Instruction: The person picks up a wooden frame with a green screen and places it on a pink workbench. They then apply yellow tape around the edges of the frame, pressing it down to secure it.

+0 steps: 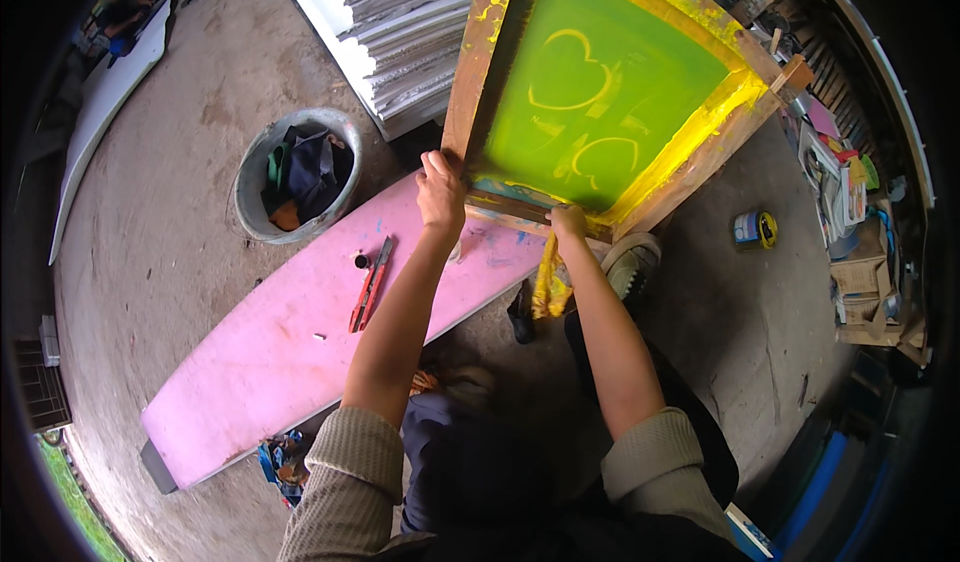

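Note:
A wooden screen printing frame [462, 127] is tilted up in front of me, its mesh green with yellow heart outlines and smears of yellow ink along the edges. My left hand [440, 194] is closed round its lower left corner. At the frame's lower edge, my right hand [567, 224] is closed on a yellow-stained rag [548, 284], which hangs down below the fist. Whether those fingers also grip the wood I cannot tell. Below the frame lies a long pink board [260, 362], bearing a red box cutter [371, 287] and a small dark round cap [361, 261].
A grey bucket [350, 142] with dark cloths stands left of the frame. Behind it are stacked white-edged sheets [410, 52]. On the floor at right sits a can with yellow paint [755, 230], near cluttered shelves [860, 272]. My shoe [630, 267] is beside the frame's lower corner.

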Motion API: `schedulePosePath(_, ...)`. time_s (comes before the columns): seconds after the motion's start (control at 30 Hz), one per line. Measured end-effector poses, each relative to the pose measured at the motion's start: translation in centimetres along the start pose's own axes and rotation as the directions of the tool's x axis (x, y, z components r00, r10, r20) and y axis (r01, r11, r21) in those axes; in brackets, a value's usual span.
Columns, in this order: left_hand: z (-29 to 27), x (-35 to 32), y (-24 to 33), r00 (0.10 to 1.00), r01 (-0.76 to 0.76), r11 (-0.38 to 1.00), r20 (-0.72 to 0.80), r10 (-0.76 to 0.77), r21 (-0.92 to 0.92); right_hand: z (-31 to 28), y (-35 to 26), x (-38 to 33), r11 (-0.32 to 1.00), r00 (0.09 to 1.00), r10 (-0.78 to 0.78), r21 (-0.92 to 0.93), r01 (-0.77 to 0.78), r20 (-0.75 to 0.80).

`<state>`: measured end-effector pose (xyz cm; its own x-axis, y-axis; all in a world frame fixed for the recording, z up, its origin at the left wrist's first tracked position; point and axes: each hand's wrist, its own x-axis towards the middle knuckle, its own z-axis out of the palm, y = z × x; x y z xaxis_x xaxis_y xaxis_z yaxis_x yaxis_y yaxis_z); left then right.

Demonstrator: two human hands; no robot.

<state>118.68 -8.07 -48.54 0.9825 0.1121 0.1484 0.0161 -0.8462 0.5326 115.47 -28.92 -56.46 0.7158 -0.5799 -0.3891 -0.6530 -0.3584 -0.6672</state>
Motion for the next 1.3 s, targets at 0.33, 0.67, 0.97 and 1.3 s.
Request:
schedulePosePath(0.33,-0.2,0.0,-1.0,0.998,-0.026,0.998,-0.056,0.029,0.06,-0.1,-6.7,1.3,-0.054,0.773,0.455,0.88,-0.471,0.442)
schedulePosePath(0.67,0.1,0.2,-1.6,0.998,-0.023,0.999,-0.053,0.025,0.044,1.2,-5.3,1.5,-0.014,0.777,0.486,0.893,-0.45,0.399)
schedulePosePath(0.97,-0.6,-0.1,-1.4,0.999,-0.048,0.999,-0.014,0.048,0.008,1.8,-4.5,1.4,0.022,0.76,0.524,0.886,-0.463,0.384)
schedulePosePath(1.3,-0.4,0.1,-1.5,0.999,-0.044,0.999,-0.024,0.045,0.029,2.2,-4.1,2.0,0.02,0.721,0.562,0.864,-0.502,0.406)
